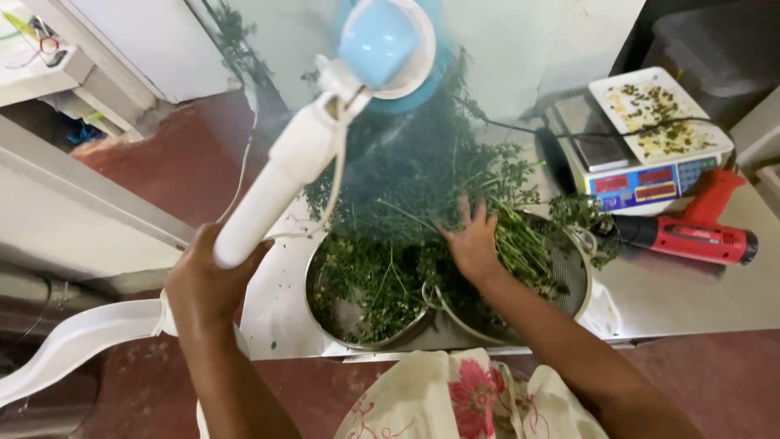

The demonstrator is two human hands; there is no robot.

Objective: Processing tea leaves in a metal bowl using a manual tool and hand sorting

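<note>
Left hand [203,280] gripping white fan handle [280,175], blowing over leafy sprigs [406,203] heaped across two round sieves [357,329] on steel table [691,293]. Right hand [474,244] pressing open-palmed into sprigs. Step: airing leaves; next needing spreading, turning sprigs.
</note>
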